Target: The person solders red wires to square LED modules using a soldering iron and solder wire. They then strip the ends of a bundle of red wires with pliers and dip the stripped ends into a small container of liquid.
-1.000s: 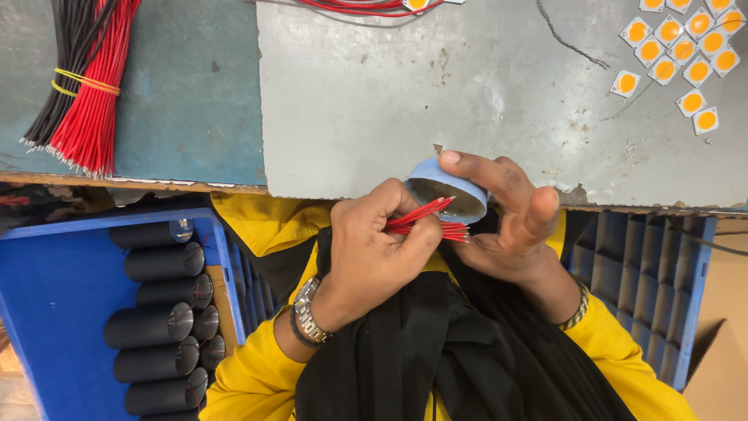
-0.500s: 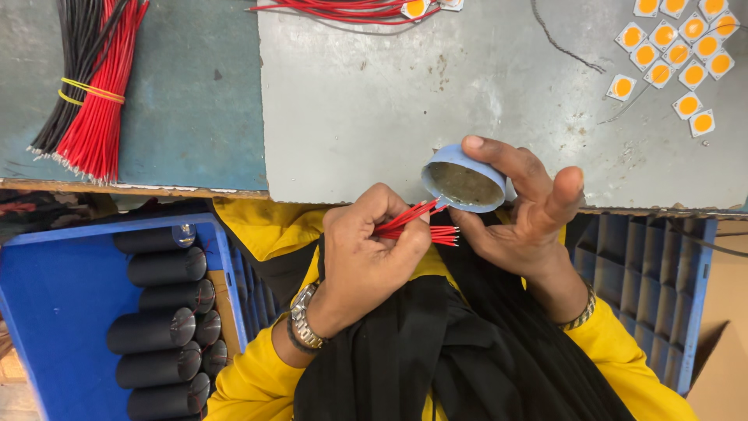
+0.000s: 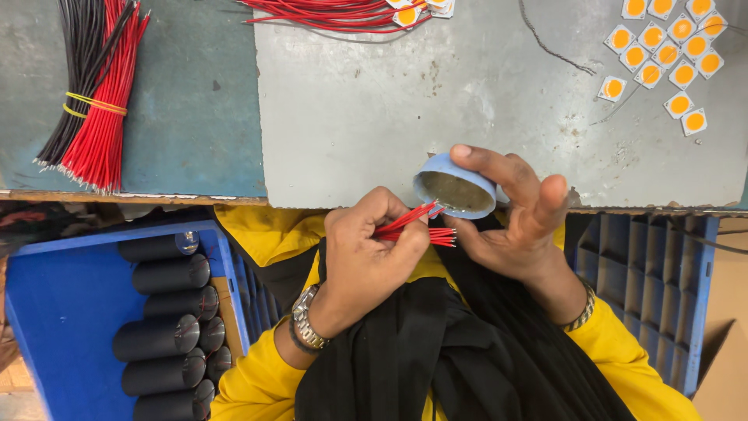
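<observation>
Pinching a small bunch of short red wires [image 3: 413, 224] in my left hand [image 3: 374, 249], fingers clenched round them, tips pointing right toward my other palm. My right hand [image 3: 514, 218] grasps a small round blue tin [image 3: 454, 184] between thumb and fingers, tilted, open mouth facing me, just above the wire tips and right at the grey bench [image 3: 374, 101] edge. Wires sit between both hands, over my lap, black cloth [image 3: 436, 351] below. Far left on the bench: bundle of long red and black wires [image 3: 89, 86] tied with yellow bands. Top edge: loose red wires [image 3: 327, 12]. Top right: square white chips with orange round centres [image 3: 670, 54], scattered in a cluster. Lower left: blue tray [image 3: 47, 312] with black cylinders [image 3: 167, 312] stacked in a row. Lower right: blue slotted crate [image 3: 654, 273].
</observation>
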Demonstrator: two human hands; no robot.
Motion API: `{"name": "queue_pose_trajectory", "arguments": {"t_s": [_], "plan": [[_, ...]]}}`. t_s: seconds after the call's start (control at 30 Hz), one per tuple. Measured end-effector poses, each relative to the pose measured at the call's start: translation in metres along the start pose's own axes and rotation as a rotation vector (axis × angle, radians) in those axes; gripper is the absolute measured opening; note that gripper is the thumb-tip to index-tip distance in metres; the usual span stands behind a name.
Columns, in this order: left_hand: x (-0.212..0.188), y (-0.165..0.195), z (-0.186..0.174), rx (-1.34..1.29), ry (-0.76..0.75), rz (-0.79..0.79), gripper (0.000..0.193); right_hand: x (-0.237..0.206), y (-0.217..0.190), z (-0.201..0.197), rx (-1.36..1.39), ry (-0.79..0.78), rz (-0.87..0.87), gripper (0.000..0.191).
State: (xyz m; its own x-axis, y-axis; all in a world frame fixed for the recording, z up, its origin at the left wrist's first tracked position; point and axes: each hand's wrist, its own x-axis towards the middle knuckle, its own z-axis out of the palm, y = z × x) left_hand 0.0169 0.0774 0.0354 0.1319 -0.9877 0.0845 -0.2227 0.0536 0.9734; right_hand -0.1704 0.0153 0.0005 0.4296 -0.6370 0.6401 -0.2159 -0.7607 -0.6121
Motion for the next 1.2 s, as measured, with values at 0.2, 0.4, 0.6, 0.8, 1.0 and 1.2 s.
{"name": "queue_pose_trajectory", "arguments": {"t_s": [0.2,0.4,0.6,0.8,1.0,1.2], "plan": [[0.0032,0.0018,0.0032,-0.029,-0.027,-0.011,0.014,-0.0018,0.0004,0.0010,0.056,-0.029,-0.017,0.137],[0.0041,0.0028,0.0029,-0.037,-0.034,-0.023,0.015,0.0010,-0.0006,0.0025,0.035,-0.022,-0.039,0.137],[0.0045,0.0020,0.0036,-0.045,-0.014,-0.007,0.016,0.0042,-0.0014,0.0029,0.024,-0.023,-0.051,0.137],[0.0043,0.0022,0.0039,-0.061,-0.024,-0.022,0.014,0.0025,-0.0020,0.0037,0.024,-0.029,-0.032,0.137],[0.0026,-0.0003,0.0033,-0.050,-0.022,0.011,0.015,-0.0007,0.0031,0.0049,0.024,-0.034,-0.038,0.137],[0.0014,-0.0005,0.0010,-0.047,-0.013,-0.007,0.018,-0.0018,0.0044,0.0042,0.017,-0.021,-0.007,0.137]]}}
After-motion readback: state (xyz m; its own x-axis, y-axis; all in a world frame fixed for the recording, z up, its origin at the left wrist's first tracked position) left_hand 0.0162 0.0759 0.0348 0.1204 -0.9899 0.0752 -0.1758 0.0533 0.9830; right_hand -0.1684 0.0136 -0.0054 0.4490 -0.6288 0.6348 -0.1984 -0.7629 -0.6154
